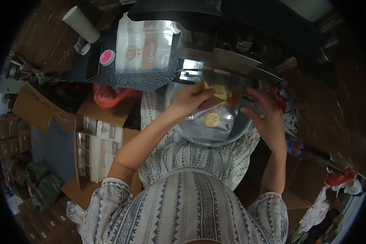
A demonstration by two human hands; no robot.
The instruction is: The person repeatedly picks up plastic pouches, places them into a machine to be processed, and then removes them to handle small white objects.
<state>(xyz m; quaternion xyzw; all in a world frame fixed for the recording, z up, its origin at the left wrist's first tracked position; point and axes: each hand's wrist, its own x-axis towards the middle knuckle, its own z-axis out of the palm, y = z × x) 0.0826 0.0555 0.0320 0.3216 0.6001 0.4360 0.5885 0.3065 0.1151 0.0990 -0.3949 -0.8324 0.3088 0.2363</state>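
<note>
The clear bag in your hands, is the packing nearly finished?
Partly. A stack of filled packets already lies on the mat. Right now the left hand pinches the clear bag at the machine's metal bar, with the right hand beside it. Many small boxes are in the carton, apparently unpacked.

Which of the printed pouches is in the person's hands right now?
The clear pouch with yellow contents, pinched by the left hand with the right hand beside it; the white pouches lie untouched on the grey mat.
</note>
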